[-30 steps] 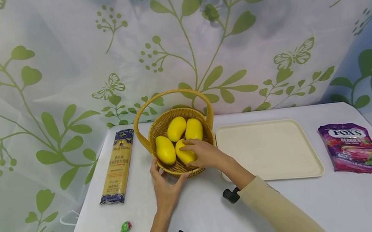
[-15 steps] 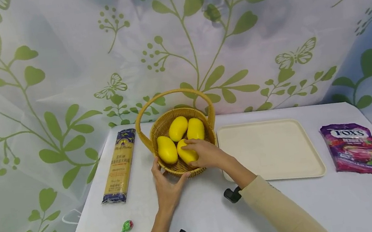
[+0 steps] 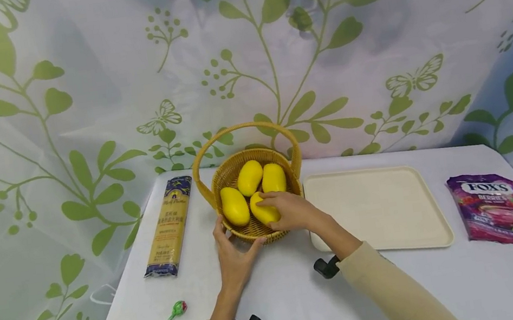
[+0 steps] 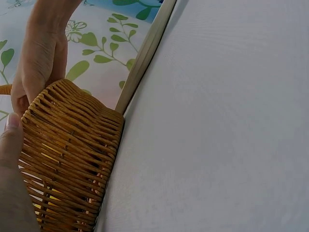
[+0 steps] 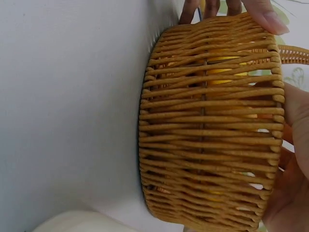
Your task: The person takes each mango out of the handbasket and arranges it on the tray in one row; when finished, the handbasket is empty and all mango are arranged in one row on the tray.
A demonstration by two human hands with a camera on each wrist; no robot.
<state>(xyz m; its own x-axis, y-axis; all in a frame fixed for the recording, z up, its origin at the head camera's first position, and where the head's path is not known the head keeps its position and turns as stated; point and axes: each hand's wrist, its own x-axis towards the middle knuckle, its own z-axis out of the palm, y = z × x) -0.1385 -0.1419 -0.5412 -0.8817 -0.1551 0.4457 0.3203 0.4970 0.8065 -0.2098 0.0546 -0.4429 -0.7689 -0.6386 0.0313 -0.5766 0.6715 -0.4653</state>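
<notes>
A wicker basket (image 3: 227, 175) with an arched handle holds several yellow mangoes. Inside it, my right hand (image 3: 294, 211) curls its fingers over the front mango (image 3: 262, 211), gripping it. My left hand (image 3: 234, 261) holds the basket at its front left, with fingers along the outside and the thumb at the rim. In the left wrist view the woven wall (image 4: 72, 145) stands beside the left thumb (image 4: 9, 145), and the right hand (image 4: 41, 58) dips behind the rim. The right wrist view shows the basket side (image 5: 207, 121), where the weave mostly hides the mangoes.
Right of the basket lies a cream tray (image 3: 376, 208), then a purple Fox's candy bag (image 3: 497, 209). At left are a spaghetti pack (image 3: 169, 227) and a green-wrapped lollipop (image 3: 178, 308). A leaf-patterned curtain (image 3: 240, 47) hangs behind the white table (image 3: 297, 307).
The whole scene has shifted slightly rightward in the head view. Both hands keep nearly the same places on the basket and the front mango.
</notes>
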